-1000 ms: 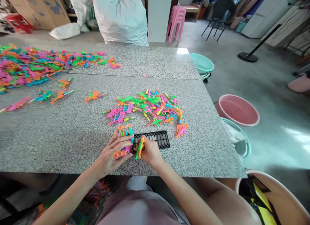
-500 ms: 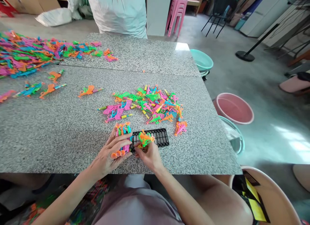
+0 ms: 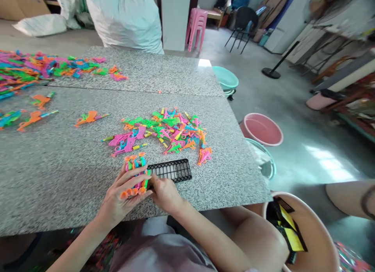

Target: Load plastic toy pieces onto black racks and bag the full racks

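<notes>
A black plastic rack [image 3: 183,170] with a grid of slots lies near the table's front edge. Bright plastic toy guns [image 3: 136,174] fill its left end, packed side by side, with orange round ends showing at front and back. My left hand [image 3: 124,186] is wrapped over this row, its fingers lying across the toy guns. Close against the row's right side, my right hand [image 3: 166,194] has its fingers curled on a green and orange toy gun [image 3: 148,178]. Those fingers partly hide the toy gun and the rack's near edge.
Beyond the rack lies a loose pile of toy guns [image 3: 172,131]. Several single ones [image 3: 88,117] lie to the left, before a big heap [image 3: 38,67]. The speckled table [image 3: 228,186] ends at the right, beside a pink basin [image 3: 262,129] and an orange tub [image 3: 316,225].
The orange and green toy gun that my right hand held above the rack is now down against the row. My right hand has moved left, close to my left hand. The view has shifted right.
</notes>
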The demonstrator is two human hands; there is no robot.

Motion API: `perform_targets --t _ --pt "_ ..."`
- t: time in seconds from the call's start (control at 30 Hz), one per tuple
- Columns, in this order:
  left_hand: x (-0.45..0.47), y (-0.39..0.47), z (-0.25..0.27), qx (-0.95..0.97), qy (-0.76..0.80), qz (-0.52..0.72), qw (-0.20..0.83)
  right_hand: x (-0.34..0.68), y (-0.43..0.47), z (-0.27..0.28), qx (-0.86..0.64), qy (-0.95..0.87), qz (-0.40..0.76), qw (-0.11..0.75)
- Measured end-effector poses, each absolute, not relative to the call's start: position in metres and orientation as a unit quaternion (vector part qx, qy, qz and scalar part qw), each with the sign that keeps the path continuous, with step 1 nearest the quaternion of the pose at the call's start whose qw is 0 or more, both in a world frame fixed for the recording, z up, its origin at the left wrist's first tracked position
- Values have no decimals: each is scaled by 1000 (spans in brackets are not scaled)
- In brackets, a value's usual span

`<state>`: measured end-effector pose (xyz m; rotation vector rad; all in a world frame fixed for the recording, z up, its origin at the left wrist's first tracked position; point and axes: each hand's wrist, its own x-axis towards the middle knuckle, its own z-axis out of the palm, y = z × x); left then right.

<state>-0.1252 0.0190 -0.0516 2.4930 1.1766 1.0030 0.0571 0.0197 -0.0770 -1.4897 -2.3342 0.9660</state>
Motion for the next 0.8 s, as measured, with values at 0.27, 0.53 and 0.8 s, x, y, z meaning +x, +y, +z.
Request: perform_targets --t 0.27,0.53,0.8 --pt "-137 26 -60 850 375 350 118 212 42 -66 -656 -753 44 33" --pt "-145 28 -45 861 370 317 148 218 43 -63 -532 -845 11 -59" --pt "-142 23 -42 855 380 308 173 222 57 -75 -530 -787 210 237"
